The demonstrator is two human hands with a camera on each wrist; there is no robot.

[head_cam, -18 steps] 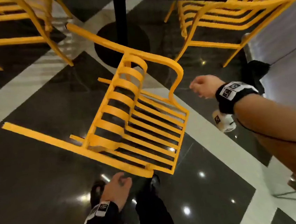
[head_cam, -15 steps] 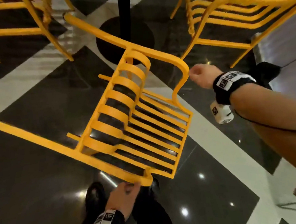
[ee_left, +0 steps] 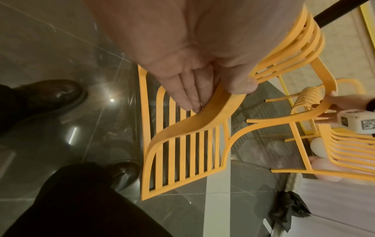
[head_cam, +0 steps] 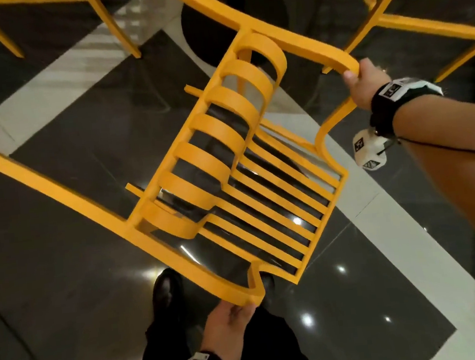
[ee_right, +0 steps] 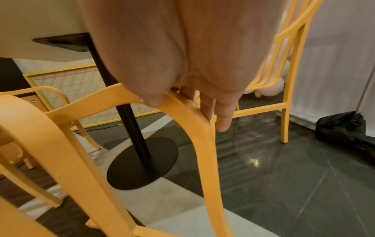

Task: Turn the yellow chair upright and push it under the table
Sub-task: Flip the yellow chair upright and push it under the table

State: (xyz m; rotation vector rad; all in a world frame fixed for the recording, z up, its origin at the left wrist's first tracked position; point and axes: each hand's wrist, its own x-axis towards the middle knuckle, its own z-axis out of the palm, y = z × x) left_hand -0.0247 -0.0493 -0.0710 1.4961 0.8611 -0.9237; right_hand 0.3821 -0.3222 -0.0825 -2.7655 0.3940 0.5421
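Both hands grip the yellow chair (head_cam: 228, 163): my left hand (head_cam: 228, 324) clasps the curved arm at lower centre, my right hand (head_cam: 365, 84) the other arm at upper right. Chair tilted, mid-frame, above the dark floor (head_cam: 65, 286).

Three yellow chairs (head_cam: 237, 162), one table (ee_right: 129, 121), two hands (head_cam: 365, 84), two shoes (ee_left: 46, 96)

Left hand (head_cam: 226, 324) gripping low, thumb and fingers pinching, right hand (head_cam: 365, 85) gripping farther out
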